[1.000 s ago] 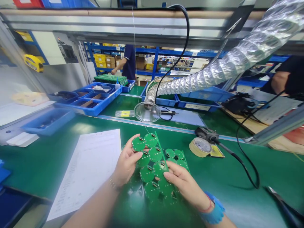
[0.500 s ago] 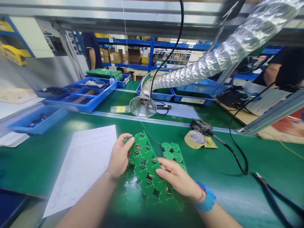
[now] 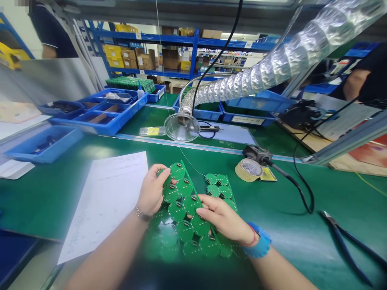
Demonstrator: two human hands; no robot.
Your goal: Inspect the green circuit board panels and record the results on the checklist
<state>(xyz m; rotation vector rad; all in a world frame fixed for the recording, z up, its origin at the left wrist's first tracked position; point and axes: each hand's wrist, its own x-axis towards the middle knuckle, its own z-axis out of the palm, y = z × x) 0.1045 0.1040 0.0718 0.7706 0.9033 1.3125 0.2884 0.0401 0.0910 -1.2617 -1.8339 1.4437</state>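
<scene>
Both my hands hold a green panel of round circuit boards (image 3: 184, 203) just above the green mat. My left hand (image 3: 152, 191) grips its upper left edge, fingers curled round a round board. My right hand (image 3: 225, 219), with a blue strap at the wrist, pinches the panel's right side near the middle. A second green panel (image 3: 220, 189) lies flat on the mat just right of the held one, partly under it.
A white paper sheet (image 3: 105, 197) lies at left. A tape roll (image 3: 249, 169) and a cabled tool (image 3: 260, 155) sit at right, pliers (image 3: 341, 237) at far right. A foil duct with a clear funnel (image 3: 181, 127) hangs behind. Blue trays (image 3: 99, 114) stand at back left. Other people are beyond the table.
The panel has come down and slightly left, closer to the mat. Both hands kept their grip. The camera view has tilted, and the person at the back has moved left.
</scene>
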